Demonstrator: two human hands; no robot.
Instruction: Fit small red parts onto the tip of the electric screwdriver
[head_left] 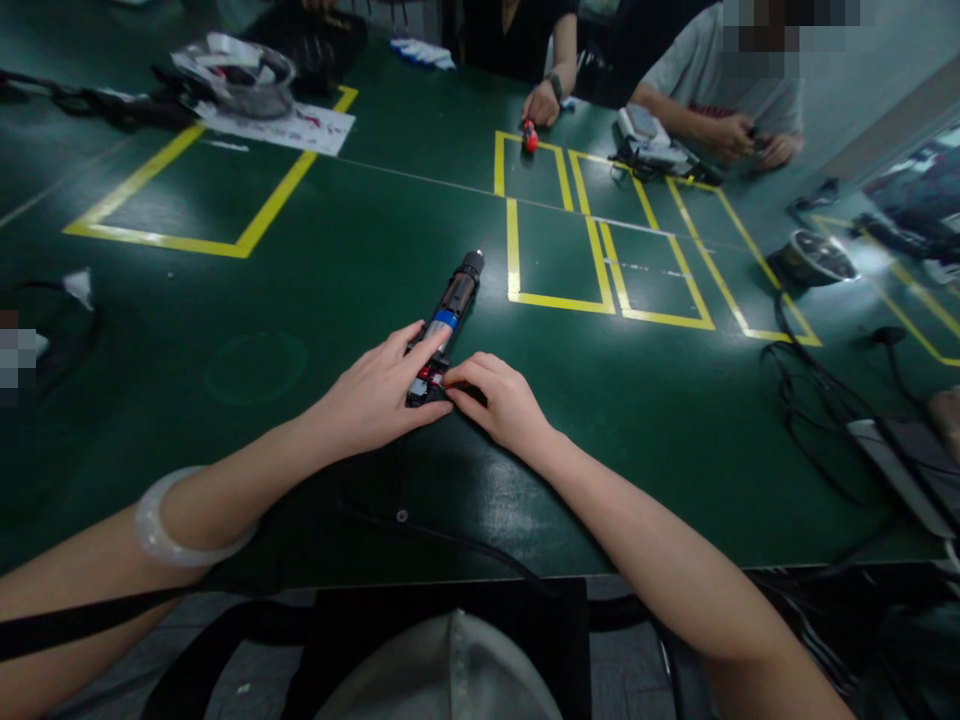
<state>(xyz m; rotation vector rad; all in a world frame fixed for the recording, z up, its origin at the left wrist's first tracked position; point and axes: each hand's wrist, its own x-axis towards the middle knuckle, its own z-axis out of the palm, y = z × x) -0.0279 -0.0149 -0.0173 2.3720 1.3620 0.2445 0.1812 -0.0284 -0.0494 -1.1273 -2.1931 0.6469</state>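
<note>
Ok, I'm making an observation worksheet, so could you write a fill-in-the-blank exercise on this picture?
1. The left hand holds a tool whose bright band is ____.
2. The pale bracelet is worn on the wearer's own ____ side.
3. The table is dark ____.
4. The tape outlining boxes on it is ____.
Missing words: blue; left; green; yellow.

left arm (277, 470): extended from lower left | left grip (371, 390): back uppermost, index finger forward, thumb stretched rightward | right arm (652, 540): extended from lower right | right grip (510, 400): fingers curled, thumb beneath
</note>
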